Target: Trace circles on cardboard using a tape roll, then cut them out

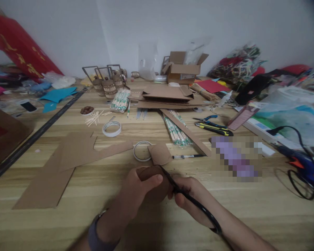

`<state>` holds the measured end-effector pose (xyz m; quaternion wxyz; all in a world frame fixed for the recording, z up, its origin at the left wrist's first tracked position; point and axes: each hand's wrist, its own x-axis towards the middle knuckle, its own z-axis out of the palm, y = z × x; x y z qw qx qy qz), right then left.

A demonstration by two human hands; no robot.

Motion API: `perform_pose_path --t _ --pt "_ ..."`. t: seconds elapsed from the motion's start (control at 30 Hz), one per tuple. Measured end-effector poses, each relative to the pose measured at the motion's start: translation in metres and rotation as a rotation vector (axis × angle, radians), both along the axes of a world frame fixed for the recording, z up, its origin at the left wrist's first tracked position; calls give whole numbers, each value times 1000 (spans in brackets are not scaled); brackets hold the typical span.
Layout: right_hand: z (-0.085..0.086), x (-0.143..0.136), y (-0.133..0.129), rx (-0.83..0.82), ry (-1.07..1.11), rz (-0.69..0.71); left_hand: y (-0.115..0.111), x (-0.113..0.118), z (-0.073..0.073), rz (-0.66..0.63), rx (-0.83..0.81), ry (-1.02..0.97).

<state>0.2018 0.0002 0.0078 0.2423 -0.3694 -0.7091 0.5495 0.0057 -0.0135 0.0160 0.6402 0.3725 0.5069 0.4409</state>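
My left hand (139, 188) grips a piece of brown cardboard (157, 191), with the thumb laid across its top. Black-handled scissors (199, 204) are in my right hand (192, 195), their blades at the cardboard's right edge. How far the blades are apart is hard to make out. Just beyond the held piece lies a small cardboard piece (161, 153) with a curved line drawn on it. It overlaps a thin tape roll (142, 151). A black pen (188, 156) rests to the right of it.
Larger cardboard sheets (48, 181) lie at left, near another tape roll (112, 128). A yellow-black utility knife (214, 129) and blue-handled pliers (210, 119) are at right. A glue gun (300, 162) with a looping cord sits far right. Small stick baskets (109, 89) stand at the back.
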Motion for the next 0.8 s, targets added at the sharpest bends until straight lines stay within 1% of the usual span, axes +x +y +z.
perform_pose_path --t 0.1,0.3,0.47,0.6,0.8 --pt "2 -1 -1 25 -17 -1 1 0 2 -2 -9 -19" --pt "3 -2 -1 35 -4 6 1 -2 5 -44 7 -44" --pt "-2 2 0 38 19 10 0 -3 4 6 -42 -1" --pt "-5 2 0 52 31 -2 3 -4 3 -35 -12 -11" --pt "-4 2 5 83 -31 -51 5 -3 0 16 10 19"
